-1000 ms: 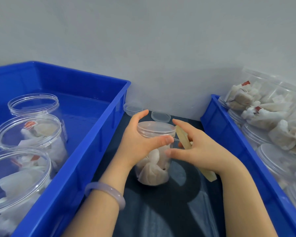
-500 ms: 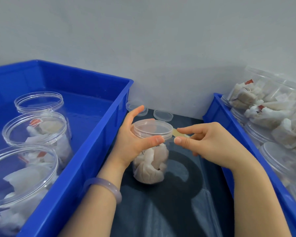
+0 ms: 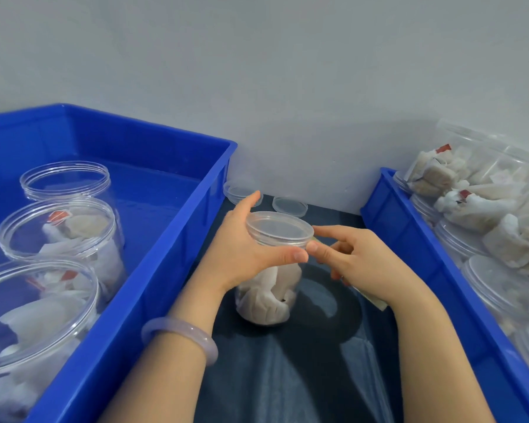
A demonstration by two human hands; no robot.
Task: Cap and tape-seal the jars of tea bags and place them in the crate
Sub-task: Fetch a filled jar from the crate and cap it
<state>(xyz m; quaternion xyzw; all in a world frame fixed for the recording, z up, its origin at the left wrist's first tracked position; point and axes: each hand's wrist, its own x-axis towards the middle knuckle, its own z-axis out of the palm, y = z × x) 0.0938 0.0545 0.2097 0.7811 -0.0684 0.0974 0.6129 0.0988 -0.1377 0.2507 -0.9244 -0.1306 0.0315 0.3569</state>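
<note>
One clear round plastic jar (image 3: 290, 271), smooth lid (image 3: 278, 228) on, holds soft white tea bags (image 3: 258, 306) and stands on the dark tabletop (image 3: 303, 367) between two blue crates (image 3: 153, 285). The left hand (image 3: 242, 254) curls its fingers round the jar's top; the right hand (image 3: 367, 267) pinches a tan tape strip (image 3: 377, 302) at the rim.

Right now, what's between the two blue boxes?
Head view: the capped jar gripped by the left hand, the right hand holding tape, loose lids behind.

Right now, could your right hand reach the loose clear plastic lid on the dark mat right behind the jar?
Probably yes: the loose clear plastic lid lies uncovered just beyond the capped clear plastic jar, with nothing between it and the right hand. However, that hand is pinching a tan tape strip.
</note>
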